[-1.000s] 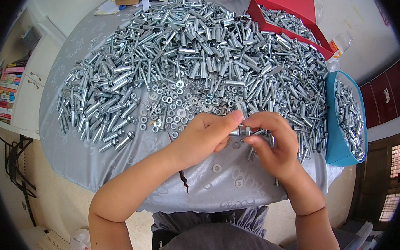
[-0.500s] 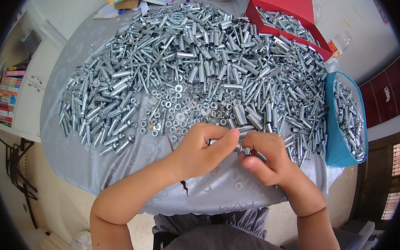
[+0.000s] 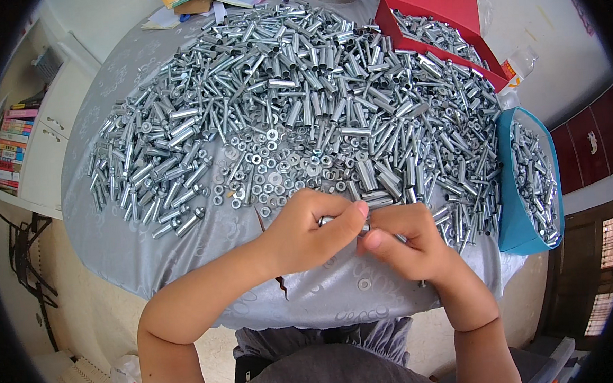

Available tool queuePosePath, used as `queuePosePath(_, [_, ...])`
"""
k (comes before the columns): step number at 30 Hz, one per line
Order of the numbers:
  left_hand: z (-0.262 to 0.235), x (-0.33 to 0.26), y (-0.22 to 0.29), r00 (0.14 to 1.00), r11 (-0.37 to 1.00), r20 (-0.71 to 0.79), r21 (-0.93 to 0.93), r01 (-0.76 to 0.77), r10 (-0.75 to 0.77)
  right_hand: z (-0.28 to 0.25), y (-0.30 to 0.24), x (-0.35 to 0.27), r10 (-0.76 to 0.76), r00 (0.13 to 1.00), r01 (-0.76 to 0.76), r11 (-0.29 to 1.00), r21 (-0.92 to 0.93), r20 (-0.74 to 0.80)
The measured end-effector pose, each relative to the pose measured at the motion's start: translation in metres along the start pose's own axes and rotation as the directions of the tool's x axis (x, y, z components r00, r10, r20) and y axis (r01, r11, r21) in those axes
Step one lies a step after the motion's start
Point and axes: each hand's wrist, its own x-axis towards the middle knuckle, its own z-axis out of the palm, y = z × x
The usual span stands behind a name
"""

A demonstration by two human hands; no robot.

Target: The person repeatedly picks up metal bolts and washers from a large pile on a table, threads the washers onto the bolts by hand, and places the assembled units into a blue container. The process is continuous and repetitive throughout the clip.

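Note:
Over the near edge of the table, my left hand [image 3: 314, 231] is closed around a metal expansion bolt [image 3: 325, 220], of which only short shiny parts show between the fingers. My right hand [image 3: 412, 240] is closed on the bolt's other end, thumb and forefinger pinching where the nut sits; they mostly cover it. Just beyond both hands lies a wide heap of metal sleeves and bolts [image 3: 299, 60]. Loose nuts and washers [image 3: 271, 169] lie in the middle of it. Put-together expansion bolts [image 3: 180, 222] form the heap's left side.
A red box [image 3: 442, 0] of metal parts stands at the back right, a blue bin [image 3: 520, 229] of bolts at the right edge. One washer [image 3: 364, 284] lies on the grey tablecloth [image 3: 115, 250] near me. A dark thin stick [image 3: 281, 284] lies by my left forearm.
My right thumb and fingers have closed over the bolt's nut end, which showed between them before. The left hand has barely moved.

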Motion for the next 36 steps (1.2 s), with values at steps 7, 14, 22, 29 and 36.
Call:
queuePosePath(7, [-0.002,0.000,0.000,0.997,0.994,0.004,0.079,-0.073,0.073,-0.001,-0.007,0.004,-0.037,0.998,0.028,0.986,-0.164,-0.053])
queuePosePath(14, [-0.002,0.001,0.004,0.998,0.996,0.014,0.057,-0.069,0.068,-0.004,0.018,0.003,-0.270,0.962,0.272,0.939,-0.212,0.038])
queuePosePath(22, [-0.003,0.001,-0.001,0.998,0.996,0.038,0.063,-0.059,0.056,-0.011,0.008,0.002,-0.185,0.981,0.191,0.975,-0.115,0.063])
queuePosePath(29, [-0.001,0.000,0.001,0.997,0.995,0.008,0.063,-0.074,0.073,-0.003,-0.007,0.003,-0.105,0.994,0.099,0.980,-0.171,-0.027])
queuePosePath(36, [-0.003,0.000,0.002,0.999,0.999,0.007,0.038,-0.032,0.032,-0.001,-0.009,0.005,-0.144,0.988,0.128,0.961,-0.243,-0.051])
